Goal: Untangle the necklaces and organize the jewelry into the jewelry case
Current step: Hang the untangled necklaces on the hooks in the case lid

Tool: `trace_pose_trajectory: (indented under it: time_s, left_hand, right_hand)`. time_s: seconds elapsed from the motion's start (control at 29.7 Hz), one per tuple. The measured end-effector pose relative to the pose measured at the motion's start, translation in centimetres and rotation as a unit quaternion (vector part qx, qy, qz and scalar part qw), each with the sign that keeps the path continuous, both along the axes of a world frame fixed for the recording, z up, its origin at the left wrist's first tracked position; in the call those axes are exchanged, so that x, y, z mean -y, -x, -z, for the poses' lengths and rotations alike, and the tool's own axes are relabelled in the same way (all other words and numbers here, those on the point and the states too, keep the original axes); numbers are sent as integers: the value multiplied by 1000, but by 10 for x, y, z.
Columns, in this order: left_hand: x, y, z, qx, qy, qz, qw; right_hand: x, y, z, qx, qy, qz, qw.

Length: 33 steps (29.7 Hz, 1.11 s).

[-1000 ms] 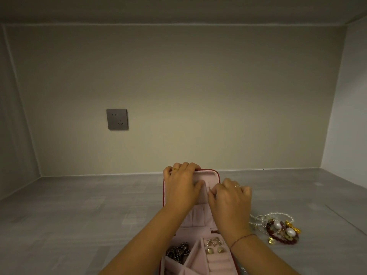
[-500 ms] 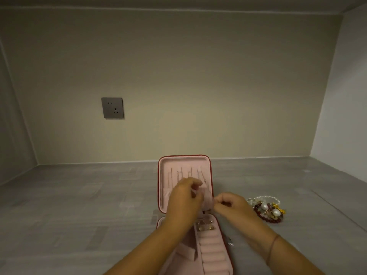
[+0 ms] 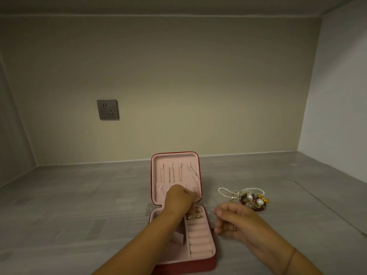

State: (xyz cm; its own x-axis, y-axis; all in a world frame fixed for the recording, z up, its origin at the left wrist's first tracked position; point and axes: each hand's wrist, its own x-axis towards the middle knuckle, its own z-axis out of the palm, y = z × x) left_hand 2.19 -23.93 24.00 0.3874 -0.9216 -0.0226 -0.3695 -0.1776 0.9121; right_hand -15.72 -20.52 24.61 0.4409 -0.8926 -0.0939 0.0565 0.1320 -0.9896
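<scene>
Our left hand [image 3: 179,199] is pinching a fine silver chain [image 3: 193,175] in the red, pink-lined case [image 3: 174,158]. Our right hand [image 3: 232,221] is curling; we cannot tell its hold.

I have one view, a wide-angle camera worn on the person's head that faces forward and tips down. The back wall [image 3: 198,86] fills the frame from 9 through 12 to 3 o'clock, and the grey counter [image 3: 79,205] takes the lower third. The open jewelry case [image 3: 174,158] sits close at 6 o'clock, near enough to make out the fine chain [image 3: 193,175] in its lid. The left hand [image 3: 178,199] and right hand [image 3: 230,221] reach in from the bottom edge.
</scene>
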Motion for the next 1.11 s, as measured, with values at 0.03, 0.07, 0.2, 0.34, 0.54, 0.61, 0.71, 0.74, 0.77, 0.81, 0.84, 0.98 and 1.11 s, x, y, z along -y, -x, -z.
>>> trace_pose_trajectory:
  time_s: [0.03, 0.07, 0.2, 0.34, 0.54, 0.61, 0.71, 0.74, 0.77, 0.81, 0.84, 0.98, 1.11]
  left_hand:
    - [2, 0, -1, 9, -6, -5, 1000]
    - [5, -1, -2, 20, -12, -10, 1000]
    - [4, 5, -6, 26, -16, -11, 999]
    - [-7, 11, -13, -130, -3, -12, 991]
    - [-19, 15, -21, -276, 49, 13, 960]
    - [-29, 16, -22, -283, 55, 56, 956]
    - [-40, 18, -21, -256, 61, 116, 958]
    - [-42, 19, -21, -248, 67, 120, 959]
    - [-43, 20, -22, -232, 74, 120, 962]
    - [-43, 21, -22, -210, 84, 119, 967]
    - [-45, 20, -22, -179, 95, 116, 972]
    - [-50, 17, -30, -76, 158, 128, 976]
    - [-53, 14, -41, -50, 194, 118, 973]
  right_hand:
    - [-2, 0, 1, 0, -11, -3, 1000]
    - [-4, 0, 3, -1, -22, -6, 1000]
    - [-13, 7, 7, 29, -58, 3, 998]
    - [-19, 11, 7, 81, -90, 8, 993]
    - [-27, 6, 4, 91, -94, 4, 991]
    - [-29, 3, 4, 72, -65, 4, 995]
    - [-30, -3, 1, 17, 4, 6, 1000]
    - [-30, -4, -1, 4, 20, 9, 1000]
    - [-28, -5, -4, -7, 37, 15, 999]
    - [-26, -7, -6, -21, 61, 27, 998]
    - [-22, -8, -8, -37, 87, 41, 995]
    - [-8, -19, -18, -41, 135, 36, 989]
    - [4, -36, -22, -13, 151, 16, 988]
